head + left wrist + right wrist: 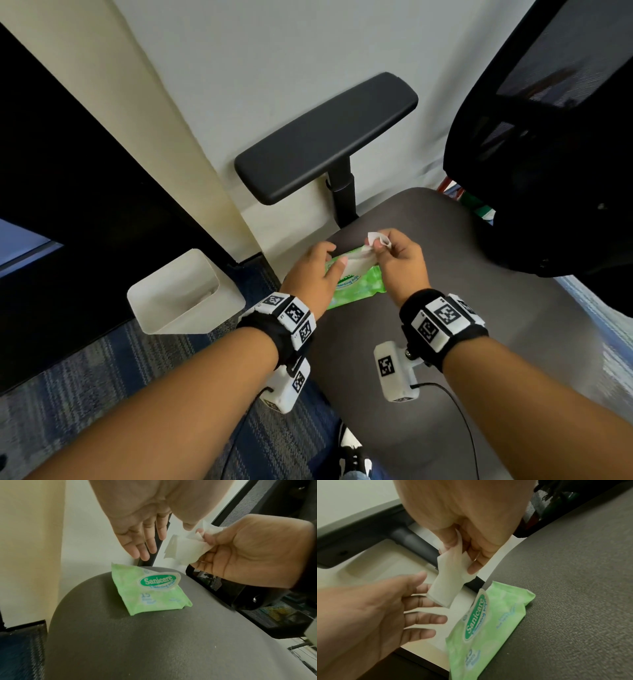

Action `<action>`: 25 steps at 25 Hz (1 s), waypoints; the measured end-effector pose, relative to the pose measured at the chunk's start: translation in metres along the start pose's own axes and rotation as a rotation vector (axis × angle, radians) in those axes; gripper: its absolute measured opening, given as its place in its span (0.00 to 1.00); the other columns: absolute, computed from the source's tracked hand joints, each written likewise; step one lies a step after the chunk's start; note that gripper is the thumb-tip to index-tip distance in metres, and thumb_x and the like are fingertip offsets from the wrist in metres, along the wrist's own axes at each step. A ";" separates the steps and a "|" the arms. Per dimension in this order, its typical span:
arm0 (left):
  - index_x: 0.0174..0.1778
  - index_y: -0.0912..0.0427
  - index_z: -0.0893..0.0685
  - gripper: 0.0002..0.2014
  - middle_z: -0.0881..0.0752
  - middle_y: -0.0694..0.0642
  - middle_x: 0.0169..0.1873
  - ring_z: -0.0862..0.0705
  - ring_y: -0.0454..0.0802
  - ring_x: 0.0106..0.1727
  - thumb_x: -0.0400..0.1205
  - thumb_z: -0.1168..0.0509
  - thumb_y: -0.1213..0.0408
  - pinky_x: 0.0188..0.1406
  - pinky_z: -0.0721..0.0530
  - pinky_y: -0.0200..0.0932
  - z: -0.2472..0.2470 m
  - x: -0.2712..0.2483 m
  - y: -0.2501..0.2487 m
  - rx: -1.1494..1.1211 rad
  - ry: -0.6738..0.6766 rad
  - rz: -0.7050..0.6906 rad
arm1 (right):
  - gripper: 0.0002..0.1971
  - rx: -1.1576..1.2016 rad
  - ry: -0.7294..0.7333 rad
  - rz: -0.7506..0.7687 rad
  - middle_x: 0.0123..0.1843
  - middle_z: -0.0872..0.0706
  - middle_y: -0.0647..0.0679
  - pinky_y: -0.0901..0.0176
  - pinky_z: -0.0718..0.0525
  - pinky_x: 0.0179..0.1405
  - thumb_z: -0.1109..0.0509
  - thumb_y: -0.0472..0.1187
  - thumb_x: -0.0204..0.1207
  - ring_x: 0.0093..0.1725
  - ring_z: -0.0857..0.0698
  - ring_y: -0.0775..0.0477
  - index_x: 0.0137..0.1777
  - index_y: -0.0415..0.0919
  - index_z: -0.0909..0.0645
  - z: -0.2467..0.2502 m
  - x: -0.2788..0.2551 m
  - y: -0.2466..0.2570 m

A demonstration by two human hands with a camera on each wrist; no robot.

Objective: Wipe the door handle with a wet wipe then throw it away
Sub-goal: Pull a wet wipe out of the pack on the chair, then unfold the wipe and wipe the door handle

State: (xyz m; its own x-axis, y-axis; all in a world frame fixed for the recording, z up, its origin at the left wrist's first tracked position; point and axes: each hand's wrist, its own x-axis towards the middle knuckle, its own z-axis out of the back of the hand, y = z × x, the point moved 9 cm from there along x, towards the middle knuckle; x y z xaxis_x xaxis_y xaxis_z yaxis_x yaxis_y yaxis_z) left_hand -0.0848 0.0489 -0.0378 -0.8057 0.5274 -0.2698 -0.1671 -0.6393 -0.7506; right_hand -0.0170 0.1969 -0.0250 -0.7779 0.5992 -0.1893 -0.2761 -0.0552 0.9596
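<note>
A folded white wet wipe [448,582] is pinched between thumb and fingertips of the right hand [399,263], just right of centre in the head view. The left hand [313,274] is held beside it with fingers straight and spread, gripping nothing, above the green wipe pack [150,589]. The pack lies on the grey chair seat [428,308], its label flap raised. A white bin [181,294] is seen at lower left on the carpet, below the black armrest [325,137].
</note>
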 end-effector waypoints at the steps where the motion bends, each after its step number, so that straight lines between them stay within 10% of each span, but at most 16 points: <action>1: 0.66 0.54 0.26 0.18 0.18 0.57 0.61 0.17 0.56 0.58 0.82 0.41 0.51 0.59 0.18 0.55 0.003 -0.003 -0.006 -0.009 0.004 -0.021 | 0.12 -0.023 0.022 0.018 0.31 0.20 0.46 0.58 0.24 0.33 0.39 0.31 0.82 0.32 0.23 0.50 0.39 0.40 0.19 -0.004 -0.004 0.005; 13: 0.56 0.57 0.17 0.13 0.13 0.57 0.53 0.16 0.55 0.55 0.81 0.36 0.53 0.57 0.17 0.55 0.079 -0.061 -0.057 0.056 -0.071 -0.180 | 0.13 -0.091 0.107 0.227 0.32 0.18 0.45 0.60 0.24 0.33 0.38 0.33 0.82 0.32 0.23 0.51 0.38 0.43 0.18 -0.035 -0.067 0.100; 21: 0.43 0.61 0.16 0.06 0.12 0.58 0.40 0.15 0.56 0.43 0.79 0.32 0.61 0.46 0.15 0.50 0.201 -0.133 -0.106 -0.011 -0.288 -0.305 | 0.08 -0.018 0.147 0.425 0.39 0.15 0.48 0.49 0.19 0.44 0.33 0.42 0.77 0.41 0.18 0.47 0.39 0.55 0.16 -0.070 -0.125 0.229; 25: 0.41 0.62 0.18 0.08 0.13 0.58 0.39 0.15 0.54 0.41 0.81 0.34 0.60 0.41 0.15 0.46 0.281 -0.181 -0.139 -0.126 -0.396 -0.382 | 0.05 0.011 0.205 0.477 0.39 0.11 0.49 0.59 0.16 0.42 0.28 0.38 0.76 0.40 0.14 0.54 0.45 0.50 0.15 -0.094 -0.162 0.309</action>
State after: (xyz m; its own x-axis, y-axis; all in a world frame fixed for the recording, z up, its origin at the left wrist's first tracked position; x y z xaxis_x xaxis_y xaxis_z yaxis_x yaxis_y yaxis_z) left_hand -0.0758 -0.1150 0.2845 -0.8570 0.4424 0.2643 -0.4394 -0.3595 -0.8232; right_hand -0.0291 0.0076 0.2825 -0.9108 0.3406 0.2334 0.1408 -0.2751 0.9510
